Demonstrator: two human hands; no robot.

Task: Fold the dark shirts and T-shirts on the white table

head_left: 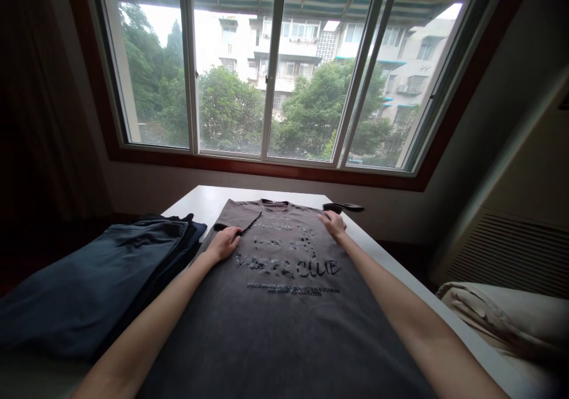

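Observation:
A dark grey T-shirt (284, 322) lies front up on a white table, its collar toward the window and black lettering across the chest. The sleeve on the left is turned inward over the shirt's front. My left hand (223, 245) rests at that sleeve's hem, its fingers curled on the cloth. On the other side, my right hand (334, 226) grips the shirt near the shoulder edge with bent fingers; the sleeve there cannot be made out. Just beyond it sits a black brush-like object (344, 207) with a handle.
Dark trousers or similar folded clothes (106, 274) are piled to the left of the white table (400, 274). At the right lies beige folded fabric (498, 316), below a vented appliance (511, 239). A wide window (267, 79) spans the wall ahead.

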